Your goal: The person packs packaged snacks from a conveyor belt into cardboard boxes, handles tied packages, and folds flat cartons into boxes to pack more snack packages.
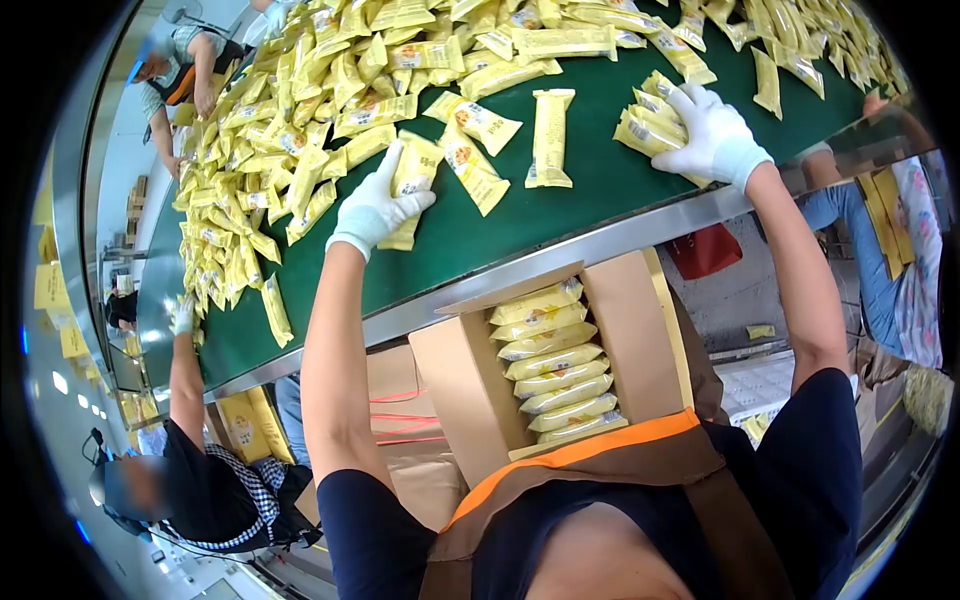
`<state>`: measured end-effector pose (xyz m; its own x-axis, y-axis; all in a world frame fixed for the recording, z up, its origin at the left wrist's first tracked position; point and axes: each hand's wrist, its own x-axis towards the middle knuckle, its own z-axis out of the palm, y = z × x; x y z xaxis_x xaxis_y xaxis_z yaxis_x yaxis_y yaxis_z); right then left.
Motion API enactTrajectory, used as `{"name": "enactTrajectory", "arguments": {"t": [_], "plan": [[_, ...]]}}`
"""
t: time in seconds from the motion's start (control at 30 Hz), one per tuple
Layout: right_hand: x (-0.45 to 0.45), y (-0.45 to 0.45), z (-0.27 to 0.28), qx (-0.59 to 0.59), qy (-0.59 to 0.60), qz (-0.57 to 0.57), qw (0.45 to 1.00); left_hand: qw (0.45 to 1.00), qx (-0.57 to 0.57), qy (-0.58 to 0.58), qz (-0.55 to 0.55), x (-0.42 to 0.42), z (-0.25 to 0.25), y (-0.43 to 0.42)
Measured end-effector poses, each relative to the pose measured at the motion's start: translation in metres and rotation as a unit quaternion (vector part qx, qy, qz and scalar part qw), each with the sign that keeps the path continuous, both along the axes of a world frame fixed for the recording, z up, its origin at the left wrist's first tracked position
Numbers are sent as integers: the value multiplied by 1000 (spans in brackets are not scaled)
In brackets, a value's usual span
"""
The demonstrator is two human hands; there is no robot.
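My left hand [378, 207], in a white glove, is closed around a yellow packet [417, 172] at the front part of the green belt [600, 190]. On the right, my gloved right hand [708, 135] grips several yellow packets [648, 120] bunched side by side. Between my hands a single packet [550, 138] lies on the belt, with two more packets [474, 170] close to my left hand. Below the belt edge, an open cardboard box [465, 385] holds a row of yellow packets [560, 365].
A large heap of packets [300, 100] covers the belt's far side. The metal rail [500, 275] runs between belt and box. One co-worker [180, 480] reaches to the belt at lower left; another person [190, 70] stands at upper left. A red item [705, 250] is beyond the box.
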<state>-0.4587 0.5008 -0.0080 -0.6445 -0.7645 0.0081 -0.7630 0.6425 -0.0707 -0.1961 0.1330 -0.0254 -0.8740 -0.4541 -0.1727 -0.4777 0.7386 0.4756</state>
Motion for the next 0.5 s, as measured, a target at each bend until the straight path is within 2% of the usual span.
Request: {"name": "enactTrajectory", "arguments": {"t": [0.1, 0.17, 0.23, 0.27, 0.33, 0.37, 0.43, 0.5], "plan": [[-1, 4, -9, -39, 19, 11, 999, 987, 125, 99, 32, 21, -3, 10], [0, 3, -10, -35, 11, 2, 999, 923, 293, 202, 149, 21, 13, 30], [0, 1, -7, -9, -8, -4, 1000, 926, 319, 193, 60, 0, 57, 64], [2, 1, -7, -17, -4, -4, 1000, 939, 291, 183, 27, -13, 82, 100], [0, 5, -14, -43, 15, 10, 999, 977, 114, 129, -122, -37, 65, 113], [-2, 5, -16, -58, 26, 18, 998, 975, 0, 102, -199, -49, 53, 117], [1, 2, -7, -25, 11, 7, 1000, 963, -103, -12, -249, -54, 46, 123], [6, 0, -1, -13, 7, -3, 1000, 974, 5, -114, -196, -40, 64, 116]]}}
